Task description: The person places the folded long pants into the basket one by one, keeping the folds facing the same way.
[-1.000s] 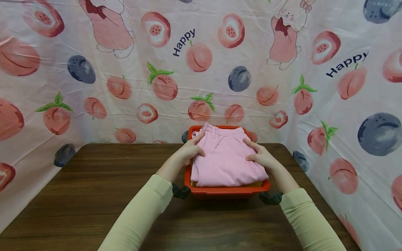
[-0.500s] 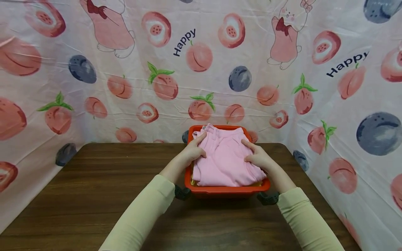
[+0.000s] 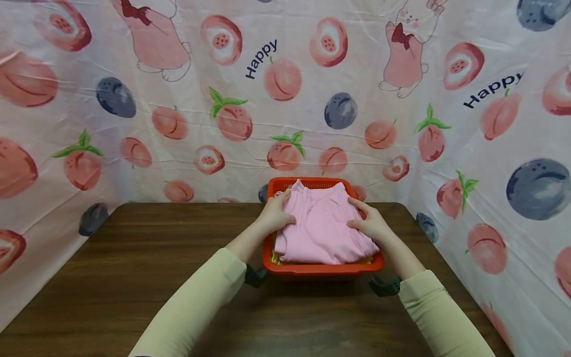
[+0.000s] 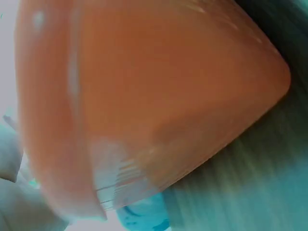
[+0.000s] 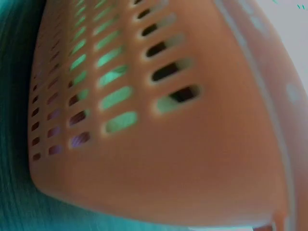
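Note:
Folded pink pants [image 3: 318, 223], waistband at the far end, lie on top of the contents of an orange-red plastic basket [image 3: 325, 269]. My left hand [image 3: 273, 215] holds their left side, thumb on top and the other fingers mostly hidden along the edge. On the opposite side my right hand [image 3: 370, 223] holds them likewise, its thumb and index finger spread on the cloth. A bit of yellow cloth [image 3: 275, 258] shows under the pants at the front left. Both wrist views are mostly filled by the basket's outer wall [image 4: 159, 86], slotted in the right wrist view [image 5: 192, 159].
The basket stands on a dark wooden table [image 3: 147, 258], right of its middle and near the back edge. A white curtain [image 3: 178, 124] printed with peaches and rabbits hangs behind and on both sides. Dark wrist mounts [image 3: 384, 286] sit under both wrists.
The waistband end of the pants has come slightly lower and nearer, uncovering more of the basket's slotted back wall. My left hand has shifted slightly right. The basket stays in place.

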A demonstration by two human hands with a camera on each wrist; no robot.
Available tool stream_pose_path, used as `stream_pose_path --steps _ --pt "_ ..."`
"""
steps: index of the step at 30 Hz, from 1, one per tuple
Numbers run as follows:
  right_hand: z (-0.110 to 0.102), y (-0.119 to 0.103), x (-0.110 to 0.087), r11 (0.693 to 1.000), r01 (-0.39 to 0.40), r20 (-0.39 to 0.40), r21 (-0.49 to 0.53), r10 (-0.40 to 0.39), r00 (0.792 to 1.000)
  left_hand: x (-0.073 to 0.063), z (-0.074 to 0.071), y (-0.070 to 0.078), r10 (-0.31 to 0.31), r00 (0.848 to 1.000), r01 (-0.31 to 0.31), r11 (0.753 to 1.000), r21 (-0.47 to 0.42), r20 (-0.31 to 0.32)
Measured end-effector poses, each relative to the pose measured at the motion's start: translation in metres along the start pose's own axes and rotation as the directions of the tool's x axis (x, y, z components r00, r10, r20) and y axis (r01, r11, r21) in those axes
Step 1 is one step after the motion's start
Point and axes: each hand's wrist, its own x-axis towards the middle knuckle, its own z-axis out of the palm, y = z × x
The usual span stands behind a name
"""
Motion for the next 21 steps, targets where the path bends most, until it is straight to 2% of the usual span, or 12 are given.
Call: stream_pose_path --steps 4,8,12,15,17,19,21 --pt "0.001 -0.004 -0.005 0.998 -0.005 0.009 -0.056 0.005 1.000 -0.007 -0.006 0.005 0.036 0.999 -0.032 0.988 0.152 -0.021" --pt "-0.002 -0.009 -0.011 0.981 0.074 0.029 -0.177 -0.070 0.997 -0.012 -0.013 0.012 0.049 0.999 -0.047 0.957 0.285 0.002" --pt "-0.006 -0.015 -0.017 0.928 0.206 0.087 -0.311 -0.188 0.978 -0.019 -0.015 0.016 0.075 0.996 -0.091 0.906 0.413 0.055" --pt "-0.006 -0.019 -0.020 0.875 0.304 0.147 -0.376 -0.268 0.952 -0.026 -0.012 0.019 0.100 0.987 -0.150 0.854 0.499 0.126" --pt "-0.004 -0.020 -0.022 0.845 0.352 0.190 -0.404 -0.299 0.935 -0.030 -0.008 0.019 0.091 0.980 -0.173 0.825 0.538 0.177" --pt "-0.001 -0.019 -0.023 0.822 0.380 0.226 -0.425 -0.310 0.923 -0.033 -0.004 0.017 0.063 0.975 -0.174 0.815 0.553 0.215" --pt "0.002 -0.017 -0.023 0.809 0.379 0.249 -0.449 -0.294 0.923 -0.034 0.001 0.014 0.029 0.971 -0.159 0.820 0.550 0.237"
